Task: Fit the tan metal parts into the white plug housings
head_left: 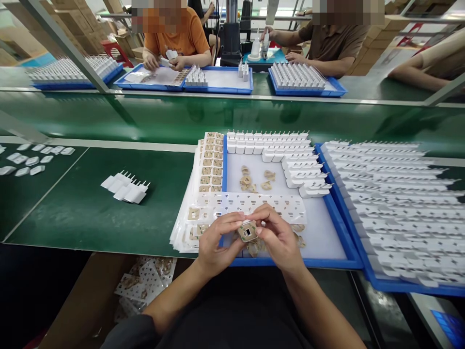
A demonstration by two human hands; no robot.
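Note:
Both my hands meet over the front of a blue tray (pixel 348 242). Between them is a small white plug adapter (pixel 248 231), its end with port cut-outs turned up and covered by a tan sticker. My left hand (pixel 220 242) grips its left side, fingers curled over the top. My right hand (pixel 278 235) pinches its right edge with thumb and fingertips. Under and behind the hands lies a sheet of perforated sticker backing (pixel 269 206). Loose tan sticker pieces (pixel 246 182) are scattered in the tray, and rows of white plug adapters (pixel 272 150) stand along its back and right.
Sticker sheets (pixel 185 213) are stacked left of the tray. Several white adapters (pixel 127 186) lie on the green bench. A second blue tray (pixel 378 281) full of adapters is at right. A box of waste sheets (pixel 145 286) sits below. Across the conveyor (pixel 152 118), co-workers handle parts.

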